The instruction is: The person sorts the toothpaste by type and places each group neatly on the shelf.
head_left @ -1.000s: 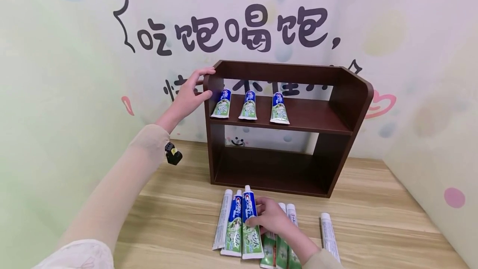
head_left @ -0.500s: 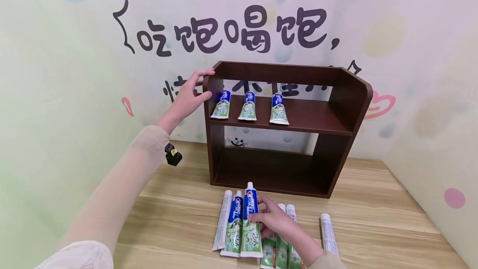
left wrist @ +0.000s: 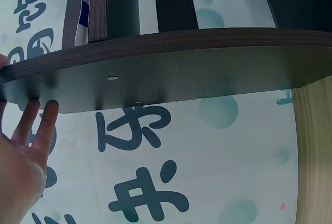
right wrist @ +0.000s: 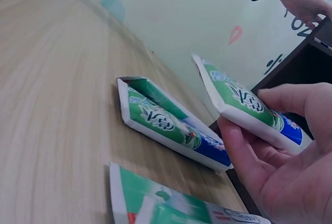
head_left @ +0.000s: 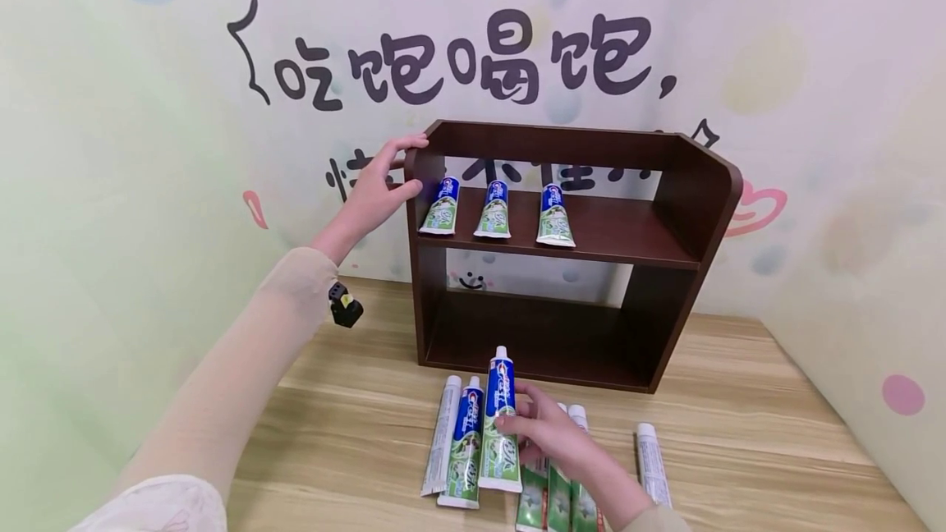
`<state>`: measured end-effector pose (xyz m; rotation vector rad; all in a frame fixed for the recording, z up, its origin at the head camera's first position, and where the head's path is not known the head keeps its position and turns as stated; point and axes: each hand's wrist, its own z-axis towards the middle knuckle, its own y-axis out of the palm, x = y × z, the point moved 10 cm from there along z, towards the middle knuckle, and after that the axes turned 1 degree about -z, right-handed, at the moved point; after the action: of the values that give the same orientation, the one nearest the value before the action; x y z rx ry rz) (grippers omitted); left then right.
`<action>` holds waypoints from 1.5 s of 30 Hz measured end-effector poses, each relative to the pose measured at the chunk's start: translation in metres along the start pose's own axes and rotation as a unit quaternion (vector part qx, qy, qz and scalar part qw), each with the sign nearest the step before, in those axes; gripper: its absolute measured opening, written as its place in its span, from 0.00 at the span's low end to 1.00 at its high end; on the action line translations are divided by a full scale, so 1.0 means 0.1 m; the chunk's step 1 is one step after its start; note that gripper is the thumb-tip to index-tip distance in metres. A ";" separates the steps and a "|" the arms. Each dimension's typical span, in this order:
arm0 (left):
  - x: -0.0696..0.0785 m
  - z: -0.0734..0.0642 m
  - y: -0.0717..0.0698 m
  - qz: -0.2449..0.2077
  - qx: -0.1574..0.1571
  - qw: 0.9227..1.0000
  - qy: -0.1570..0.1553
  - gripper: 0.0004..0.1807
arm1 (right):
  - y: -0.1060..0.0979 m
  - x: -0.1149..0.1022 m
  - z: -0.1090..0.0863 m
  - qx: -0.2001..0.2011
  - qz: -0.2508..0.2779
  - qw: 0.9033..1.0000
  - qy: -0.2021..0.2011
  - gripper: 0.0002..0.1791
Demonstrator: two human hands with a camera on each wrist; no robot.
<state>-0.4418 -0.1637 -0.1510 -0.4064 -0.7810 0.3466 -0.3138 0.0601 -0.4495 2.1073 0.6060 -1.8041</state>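
Note:
My right hand point(head_left: 550, 429) pinches a blue and green toothpaste tube point(head_left: 501, 433) between thumb and fingers, cap pointing toward the shelf. In the right wrist view the held tube point(right wrist: 244, 99) is raised over the wooden table. My left hand point(head_left: 377, 191) grips the upper left side panel of a dark brown two-tier shelf point(head_left: 562, 257); in the left wrist view its fingers point(left wrist: 49, 120) lie against the panel's outer face. On the upper tier three matching toothpaste tubes stand spaced apart: one left point(head_left: 441, 208), one beside it point(head_left: 493, 212), one near the middle point(head_left: 554, 218).
Left of the held tube lie another blue and green tube point(head_left: 464, 450) and a whitish tube point(head_left: 442, 437). Several green and white tubes point(head_left: 559, 499) lie partly under my right forearm. A single whitish tube point(head_left: 652, 466) lies farther right. Printed walls enclose the wooden table point(head_left: 769, 433).
My right hand has lifted the toothpaste tube from beside the others and moved it slightly up and toward the shelf. The left hand stays on the shelf's side panel.

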 end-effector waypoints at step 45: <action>0.00 0.01 0.00 0.012 -0.001 1.000 0.017 0.28 | -0.20 -0.53 -0.32 0.059 -0.074 0.992 -0.084 0.44</action>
<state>-0.4424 -0.1631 -0.1503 -0.4235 -0.7446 0.3606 -0.3032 0.0868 -0.3908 2.0009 0.6404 -2.1214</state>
